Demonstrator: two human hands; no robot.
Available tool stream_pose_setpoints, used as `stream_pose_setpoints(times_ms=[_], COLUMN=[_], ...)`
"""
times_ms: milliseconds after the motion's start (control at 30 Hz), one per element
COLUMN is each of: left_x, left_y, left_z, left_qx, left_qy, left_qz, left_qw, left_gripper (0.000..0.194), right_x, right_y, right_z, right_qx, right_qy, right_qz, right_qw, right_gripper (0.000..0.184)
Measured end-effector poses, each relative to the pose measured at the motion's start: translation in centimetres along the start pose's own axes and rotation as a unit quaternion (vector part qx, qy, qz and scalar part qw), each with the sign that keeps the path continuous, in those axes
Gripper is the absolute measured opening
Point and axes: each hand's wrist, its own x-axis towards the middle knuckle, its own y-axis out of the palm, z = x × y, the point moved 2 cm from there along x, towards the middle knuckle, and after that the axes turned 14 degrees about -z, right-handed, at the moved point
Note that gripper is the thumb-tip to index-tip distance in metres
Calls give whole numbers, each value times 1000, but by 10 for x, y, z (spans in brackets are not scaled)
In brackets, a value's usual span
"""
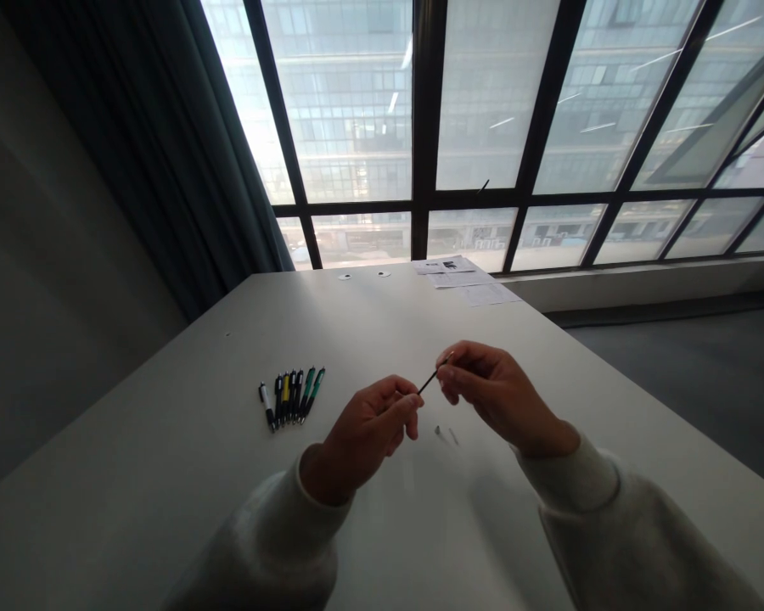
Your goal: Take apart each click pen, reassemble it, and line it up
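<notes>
Between my two hands runs a thin dark pen refill [428,381], tilted up to the right above the table. The thumb and fingers of my left hand [374,417] pinch its lower end. At the upper end, my right hand [493,386] is closed on it with thumb and forefinger. On the tabletop below my hands lie a small grey piece [438,430] and a thin pale piece [454,437], too small to make out. To the left of my left hand, several click pens [291,397] lie side by side, with black, yellow, green and white barrels.
The white table [242,501] stretches away toward the window [356,102]. Printed papers [457,273] lie at its far edge, near two round cable-hole covers [345,277]. A dark curtain [146,127] hangs at the left, and grey floor [675,365] shows on the right.
</notes>
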Motion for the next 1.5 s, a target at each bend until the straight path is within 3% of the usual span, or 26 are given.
stream_pose_setpoints(times_ms=[133,233,333,433,533,633,700,800,1500], left_x=[0,1,3,6,9,11,12,13,10], left_y=[1,1,0,-2,-5,-7,-9,-11,-8], left_z=[-1,-1,0,1,3,7,10,12,9], left_qx=[-3,-14,-32,-52,-72,-88,-88,-79,-55], left_qy=[8,-3,-9,17,43,48,53,64,40], left_qz=[-12,-20,-48,-100,-139,-153,-154,-158,-132], left_qw=[1000,1000,998,993,987,983,983,982,989], left_gripper=[19,21,24,25,26,28,27,28,35], right_x=[6,8,6,0,-8,-13,-17,-19,-19], right_y=[-24,-38,-33,-15,2,9,9,7,0], right_z=[20,32,31,10,-25,-59,-80,-102,-122], right_qx=[92,111,18,-184,-398,-590,-666,-708,-715], right_qy=[-23,-26,-9,45,94,2,-22,-9,22], right_qz=[-124,-176,-147,-33,79,98,100,115,139], right_qw=[988,978,989,981,909,801,739,697,685], right_gripper=[8,8,11,14,12,10,7,13,21])
